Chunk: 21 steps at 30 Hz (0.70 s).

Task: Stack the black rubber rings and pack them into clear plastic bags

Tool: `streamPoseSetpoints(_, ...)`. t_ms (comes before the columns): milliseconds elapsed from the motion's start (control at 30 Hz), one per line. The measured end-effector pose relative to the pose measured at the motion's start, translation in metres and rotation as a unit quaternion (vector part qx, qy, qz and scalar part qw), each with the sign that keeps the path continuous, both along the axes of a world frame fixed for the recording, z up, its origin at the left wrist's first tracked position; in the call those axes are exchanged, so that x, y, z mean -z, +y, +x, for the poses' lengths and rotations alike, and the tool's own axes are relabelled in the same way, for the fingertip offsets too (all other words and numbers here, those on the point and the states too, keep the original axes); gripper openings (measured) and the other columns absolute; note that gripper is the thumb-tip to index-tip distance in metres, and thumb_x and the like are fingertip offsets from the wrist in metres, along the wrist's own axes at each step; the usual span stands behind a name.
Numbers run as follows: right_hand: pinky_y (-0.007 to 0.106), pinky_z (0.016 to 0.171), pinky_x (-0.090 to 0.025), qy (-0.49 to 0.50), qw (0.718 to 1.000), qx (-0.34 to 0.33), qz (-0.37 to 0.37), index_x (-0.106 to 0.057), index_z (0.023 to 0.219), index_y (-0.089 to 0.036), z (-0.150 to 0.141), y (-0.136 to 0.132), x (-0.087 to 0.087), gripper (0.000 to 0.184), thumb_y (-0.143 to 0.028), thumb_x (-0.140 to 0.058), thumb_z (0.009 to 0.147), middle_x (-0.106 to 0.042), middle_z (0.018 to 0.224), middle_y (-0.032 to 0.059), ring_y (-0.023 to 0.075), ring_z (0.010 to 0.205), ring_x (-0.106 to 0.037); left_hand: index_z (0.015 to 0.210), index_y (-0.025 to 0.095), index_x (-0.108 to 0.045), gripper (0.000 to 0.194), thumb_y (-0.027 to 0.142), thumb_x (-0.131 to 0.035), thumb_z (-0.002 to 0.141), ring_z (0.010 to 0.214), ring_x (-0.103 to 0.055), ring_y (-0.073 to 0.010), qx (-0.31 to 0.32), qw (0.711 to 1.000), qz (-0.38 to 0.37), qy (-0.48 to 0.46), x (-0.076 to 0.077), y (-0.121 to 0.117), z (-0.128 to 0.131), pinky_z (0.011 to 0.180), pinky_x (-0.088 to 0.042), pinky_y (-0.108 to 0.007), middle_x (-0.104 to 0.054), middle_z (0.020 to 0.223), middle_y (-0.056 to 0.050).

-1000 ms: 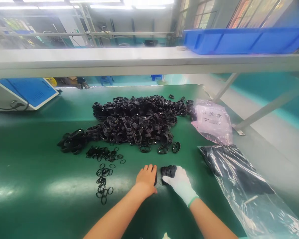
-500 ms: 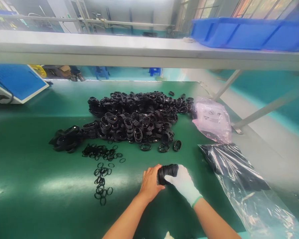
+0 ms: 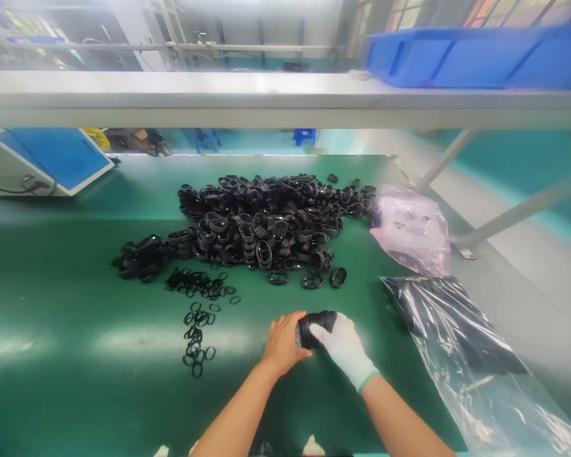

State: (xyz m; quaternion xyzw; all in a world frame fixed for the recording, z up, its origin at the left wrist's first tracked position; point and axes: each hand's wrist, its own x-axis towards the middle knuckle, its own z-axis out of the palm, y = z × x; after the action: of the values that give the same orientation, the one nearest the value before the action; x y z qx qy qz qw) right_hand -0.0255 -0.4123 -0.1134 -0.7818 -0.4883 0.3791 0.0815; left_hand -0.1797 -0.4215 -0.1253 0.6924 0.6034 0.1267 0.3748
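Note:
Between my two hands is a short stack of black rings (image 3: 309, 330), lying on its side just above or on the green mat; I cannot tell which. My bare left hand (image 3: 283, 343) grips the left end of the stack, thumb below and fingers over the top. White-gloved, my right hand (image 3: 343, 343) wraps the right end, its thumb lying along the near side. Beyond my hands spreads a large heap of black oval ring bundles (image 3: 266, 222). Small thin black rings (image 3: 197, 336) lie scattered to the left of my hands.
A clear bag with black contents (image 3: 457, 330) lies at right, a pinkish printed bag (image 3: 412, 228) behind it. Overhead runs a white shelf (image 3: 219, 95) bearing a blue bin (image 3: 480, 60). A blue-and-white box (image 3: 52, 158) stands at the back left of the green mat (image 3: 76, 393).
The view has shifted slightly, so most things on the table appear a little further right. Both hands still hold the ring stack, with their grip nearly the same.

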Motion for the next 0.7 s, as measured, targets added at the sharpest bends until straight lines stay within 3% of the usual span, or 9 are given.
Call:
streamPoseSetpoints(67,0.033,0.081,-0.04,0.058,0.998,-0.009,-0.02,-0.052,0.105,-0.015,0.013,0.007,0.001,0.05,-0.053,-0.035,0.077,-0.057,0.102,0.0129,0.0235,0.094,-0.055,0.12,0.03,-0.04,0.078,0.022,-0.075,0.05,0.109,-0.044,-0.022,-0.003,1.0,0.001,-0.002,-0.001,0.0,0.0,0.092,-0.029,-0.035,-0.051,0.119,0.0)
streamPoseSetpoints(233,0.028,0.075,-0.042,0.104,0.994,-0.02,-0.038,-0.06,0.089,-0.016,0.035,0.02,0.002,0.054,-0.049,-0.017,0.084,-0.064,0.087,0.0068,0.0182,0.083,-0.059,0.119,0.029,-0.041,0.081,0.026,-0.078,0.047,0.106,-0.046,-0.0217,-0.01,0.999,0.03,0.016,0.001,-0.006,0.005,0.09,-0.03,-0.034,-0.053,0.115,-0.001)
streamPoseSetpoints(367,0.032,0.081,-0.04,0.087,0.996,-0.023,-0.024,-0.052,0.11,-0.013,0.016,0.004,-0.005,0.062,-0.061,-0.036,0.073,-0.059,0.105,0.0119,0.0238,0.096,-0.054,0.12,0.028,-0.04,0.081,0.031,-0.078,0.047,0.108,-0.044,-0.0211,-0.032,0.997,0.057,0.041,0.011,-0.02,0.013,0.09,-0.03,-0.034,-0.052,0.118,0.0)
streamPoseSetpoints(500,0.04,0.092,-0.032,-0.075,0.997,-0.01,0.018,-0.015,0.134,-0.002,-0.014,-0.018,-0.005,0.107,-0.053,-0.062,0.053,-0.037,0.128,0.023,0.0349,0.115,-0.037,0.118,0.027,-0.041,0.075,0.028,-0.075,0.052,0.109,-0.043,-0.0215,-0.038,0.995,0.08,0.033,0.018,-0.027,0.015,0.089,-0.029,-0.034,-0.049,0.122,0.0)
streamPoseSetpoints(567,0.041,0.093,-0.03,-0.122,0.992,-0.016,0.035,-0.009,0.135,-0.002,-0.022,-0.023,0.0,0.11,-0.05,-0.063,0.052,-0.035,0.128,0.0228,0.0357,0.115,-0.036,0.119,0.027,-0.041,0.076,0.027,-0.075,0.051,0.109,-0.043,-0.0221,-0.029,0.996,0.077,0.016,0.02,-0.026,0.011,0.09,-0.029,-0.035,-0.049,0.122,-0.001)
streamPoseSetpoints(700,0.04,0.091,-0.032,-0.136,0.99,-0.022,0.035,-0.012,0.135,-0.006,-0.02,-0.023,0.01,0.105,-0.049,-0.061,0.053,-0.039,0.124,0.0192,0.0332,0.114,-0.038,0.127,0.028,-0.032,0.09,0.029,-0.076,0.049,0.113,-0.041,-0.0216,-0.02,0.998,0.049,-0.032,0.023,-0.023,0.002,0.093,-0.028,-0.035,-0.046,0.127,-0.001)
